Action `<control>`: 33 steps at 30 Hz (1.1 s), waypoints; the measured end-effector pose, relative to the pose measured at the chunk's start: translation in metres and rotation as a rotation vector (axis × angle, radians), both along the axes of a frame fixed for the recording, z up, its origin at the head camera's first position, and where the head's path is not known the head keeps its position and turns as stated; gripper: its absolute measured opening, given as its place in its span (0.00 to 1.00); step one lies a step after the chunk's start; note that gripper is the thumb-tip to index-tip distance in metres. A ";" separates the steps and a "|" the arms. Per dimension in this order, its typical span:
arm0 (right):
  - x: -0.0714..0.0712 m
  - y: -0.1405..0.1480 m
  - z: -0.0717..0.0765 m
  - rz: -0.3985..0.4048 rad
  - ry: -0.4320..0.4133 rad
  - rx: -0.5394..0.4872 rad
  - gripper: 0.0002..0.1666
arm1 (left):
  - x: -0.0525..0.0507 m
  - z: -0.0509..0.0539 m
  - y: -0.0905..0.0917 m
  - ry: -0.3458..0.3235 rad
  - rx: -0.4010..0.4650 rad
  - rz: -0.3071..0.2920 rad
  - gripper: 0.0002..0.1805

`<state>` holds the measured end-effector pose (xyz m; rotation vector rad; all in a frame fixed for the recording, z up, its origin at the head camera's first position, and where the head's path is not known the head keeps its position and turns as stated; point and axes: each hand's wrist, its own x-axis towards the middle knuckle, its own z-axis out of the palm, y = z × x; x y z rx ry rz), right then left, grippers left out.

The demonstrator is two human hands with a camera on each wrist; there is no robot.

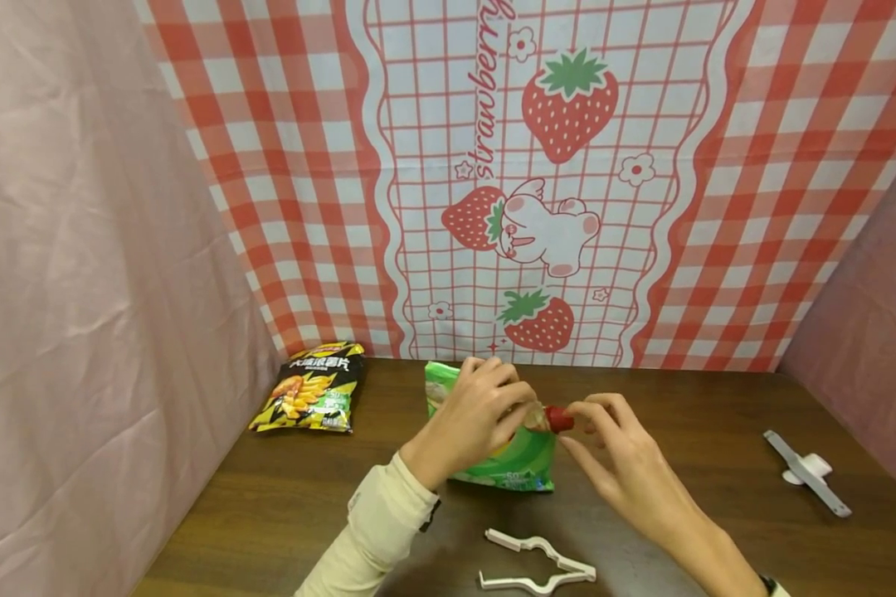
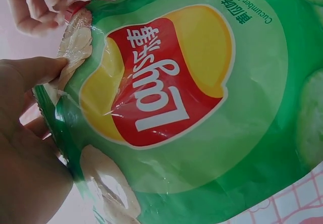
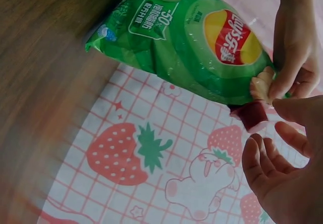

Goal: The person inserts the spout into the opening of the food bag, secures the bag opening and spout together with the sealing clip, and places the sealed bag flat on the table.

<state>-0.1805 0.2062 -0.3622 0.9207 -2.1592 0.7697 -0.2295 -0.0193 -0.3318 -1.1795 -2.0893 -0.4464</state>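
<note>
The green chip bag (image 1: 518,460) is held up off the table by my left hand (image 1: 481,414), which pinches its top edge in the left wrist view, thumb on the front of the bag (image 2: 166,82). At the bag's top corner a folded red piece (image 1: 558,419) sticks out, also seen as a red piece (image 3: 251,115) in the right wrist view. My right hand (image 1: 635,473) is right beside it, thumb and fingers apart; whether a fingertip touches it I cannot tell. An unfolded white clip (image 1: 541,568) lies in front of the bag.
A black and yellow chip bag (image 1: 314,390) lies at the back left of the wooden table (image 1: 679,406). At the right lies a grey bar with a white round part (image 1: 806,473). A checked strawberry cloth (image 1: 433,108) hangs behind, with pink cloth at both sides.
</note>
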 end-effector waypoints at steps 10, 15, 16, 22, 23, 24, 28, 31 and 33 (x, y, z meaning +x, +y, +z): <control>0.012 -0.006 -0.004 0.127 -0.127 0.239 0.04 | -0.006 0.000 -0.007 -0.032 0.019 0.013 0.03; 0.018 -0.008 -0.012 0.240 -0.504 0.450 0.05 | -0.008 0.001 -0.010 -0.044 0.030 0.022 0.03; 0.019 -0.008 -0.015 0.240 -0.549 0.487 0.04 | -0.009 0.001 -0.011 -0.048 0.034 0.020 0.03; 0.027 -0.009 -0.028 0.246 -0.684 0.594 0.10 | -0.011 0.000 -0.012 -0.043 0.042 0.022 0.03; 0.028 -0.009 -0.030 0.245 -0.704 0.598 0.12 | -0.011 0.000 -0.012 -0.040 0.041 0.024 0.04; 0.029 -0.009 -0.031 0.243 -0.720 0.601 0.13 | -0.012 0.000 -0.012 -0.037 0.041 0.025 0.03; 0.028 -0.008 -0.038 0.197 -0.724 0.623 0.19 | -0.013 0.000 -0.013 -0.039 0.042 0.027 0.03; 0.024 -0.009 -0.043 0.162 -0.711 0.645 0.21 | -0.014 0.000 -0.014 -0.051 0.048 0.029 0.03; 0.019 -0.008 -0.046 0.141 -0.708 0.660 0.21 | -0.015 0.000 -0.014 -0.058 0.056 0.028 0.03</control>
